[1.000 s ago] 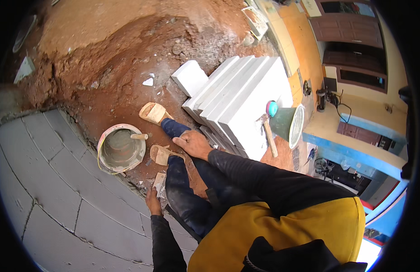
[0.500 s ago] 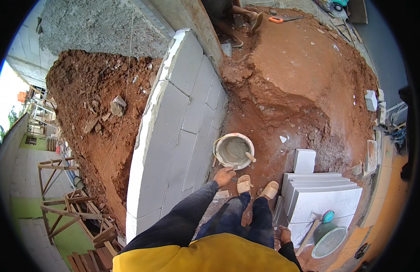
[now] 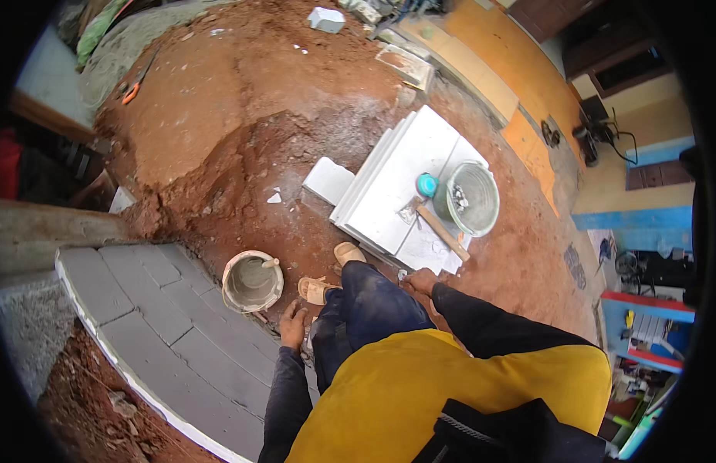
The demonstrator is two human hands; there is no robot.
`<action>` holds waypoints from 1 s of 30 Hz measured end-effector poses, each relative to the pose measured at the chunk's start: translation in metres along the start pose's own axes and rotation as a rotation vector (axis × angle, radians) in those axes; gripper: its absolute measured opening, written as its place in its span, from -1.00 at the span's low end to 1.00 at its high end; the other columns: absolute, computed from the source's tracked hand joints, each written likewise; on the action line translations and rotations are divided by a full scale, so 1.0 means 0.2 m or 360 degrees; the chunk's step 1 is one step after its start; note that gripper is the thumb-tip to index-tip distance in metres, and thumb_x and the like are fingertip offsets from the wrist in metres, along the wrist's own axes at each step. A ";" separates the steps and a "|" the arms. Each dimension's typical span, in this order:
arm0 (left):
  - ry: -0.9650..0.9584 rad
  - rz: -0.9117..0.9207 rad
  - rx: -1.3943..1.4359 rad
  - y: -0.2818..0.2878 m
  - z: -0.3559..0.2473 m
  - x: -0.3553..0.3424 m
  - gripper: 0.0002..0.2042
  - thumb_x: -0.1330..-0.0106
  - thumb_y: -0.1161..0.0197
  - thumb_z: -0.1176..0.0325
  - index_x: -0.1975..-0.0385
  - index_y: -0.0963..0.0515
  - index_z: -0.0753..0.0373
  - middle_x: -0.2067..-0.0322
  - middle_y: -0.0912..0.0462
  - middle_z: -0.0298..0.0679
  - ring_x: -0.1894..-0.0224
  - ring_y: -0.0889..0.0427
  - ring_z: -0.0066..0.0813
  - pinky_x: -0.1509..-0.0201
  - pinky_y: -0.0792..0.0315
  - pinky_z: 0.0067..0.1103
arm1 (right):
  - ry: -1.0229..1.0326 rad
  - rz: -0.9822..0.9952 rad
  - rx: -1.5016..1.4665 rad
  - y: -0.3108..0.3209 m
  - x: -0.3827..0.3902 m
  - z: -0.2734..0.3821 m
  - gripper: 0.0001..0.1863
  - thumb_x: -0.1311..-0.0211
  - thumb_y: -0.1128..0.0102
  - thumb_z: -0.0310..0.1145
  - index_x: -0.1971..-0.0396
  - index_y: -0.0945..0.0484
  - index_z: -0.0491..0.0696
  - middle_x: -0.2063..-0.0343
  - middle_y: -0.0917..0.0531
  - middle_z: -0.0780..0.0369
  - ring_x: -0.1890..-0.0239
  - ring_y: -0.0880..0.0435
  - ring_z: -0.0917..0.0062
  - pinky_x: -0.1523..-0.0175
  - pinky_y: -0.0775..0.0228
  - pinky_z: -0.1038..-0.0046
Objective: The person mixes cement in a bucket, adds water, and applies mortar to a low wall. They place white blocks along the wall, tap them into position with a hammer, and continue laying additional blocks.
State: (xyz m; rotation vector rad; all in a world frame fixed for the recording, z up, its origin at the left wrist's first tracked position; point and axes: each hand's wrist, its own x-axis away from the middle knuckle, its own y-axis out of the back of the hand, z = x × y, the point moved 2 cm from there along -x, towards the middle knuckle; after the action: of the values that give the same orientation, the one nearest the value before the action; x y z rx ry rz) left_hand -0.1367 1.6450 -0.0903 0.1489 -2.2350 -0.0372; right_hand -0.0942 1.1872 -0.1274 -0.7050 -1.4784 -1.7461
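Note:
I stand on red soil in dark trousers and tan sandals. My left hand [image 3: 294, 324] hangs by my left leg with loose fingers and nothing in it, just above the grey block wall [image 3: 153, 309]. A white bucket of grey mortar [image 3: 252, 282] stands in front of it, against the wall. My right hand [image 3: 421, 282] is beside my right knee, at the near corner of a stack of white blocks [image 3: 389, 181]. Its fingers are curled, and I cannot tell whether it holds anything.
On the white stack stand a grey-green bucket [image 3: 472, 198], a teal cup [image 3: 427, 185] and a wooden-handled hammer [image 3: 439, 229]. A loose white block [image 3: 328, 180] lies on the dug red soil. An orange wall and blue furniture are at the right.
My head has swung round, so the white stack and the bucket on it are back in view at the right. My right hand has moved off my knee toward the stack's corner.

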 end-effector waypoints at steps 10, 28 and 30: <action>-0.0094 -0.0136 -0.0953 -0.11 -0.25 -0.22 -0.27 -0.30 -0.34 0.05 -0.42 -0.44 0.35 -0.37 -0.51 0.16 -0.40 -0.53 -0.03 -0.47 -0.39 -0.36 | -0.0815 0.0087 -0.2159 -0.14 0.12 -0.20 -0.77 -0.48 -0.24 -0.16 0.13 -0.73 0.02 0.40 -0.74 0.25 0.44 -0.74 0.46 0.39 -0.65 0.31; 0.0507 -0.0158 0.1318 -1.61 -0.11 -0.83 -0.08 -0.38 0.14 -0.55 -0.61 -0.15 -0.05 -0.61 -0.16 -0.32 -0.60 -0.14 -0.28 -0.56 -0.01 -0.03 | -0.0598 -0.1351 -0.0457 2.29 -1.36 -1.03 0.02 -0.44 0.03 0.42 -0.48 -0.34 -0.26 -0.52 -0.24 -0.24 -0.59 -0.18 -0.08 -0.64 0.02 0.13; 0.0500 -0.0263 0.1494 -1.61 -0.14 -0.87 -0.12 -0.43 0.15 -0.50 -0.59 -0.19 -0.01 -0.58 -0.21 -0.31 -0.57 -0.20 -0.24 -0.56 -0.09 -0.09 | -0.0869 -0.1112 -0.0291 2.26 -1.53 -1.30 0.13 -0.41 0.21 0.56 -0.47 -0.36 -0.27 -0.54 -0.20 -0.21 -0.60 -0.18 -0.03 -0.65 0.01 0.17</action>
State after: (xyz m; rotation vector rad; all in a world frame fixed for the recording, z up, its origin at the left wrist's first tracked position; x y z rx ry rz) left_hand 0.0220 1.3464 -0.2345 0.7820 -1.7585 0.8882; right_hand 0.4639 0.9546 -0.1563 -0.8723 -2.1342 -2.3543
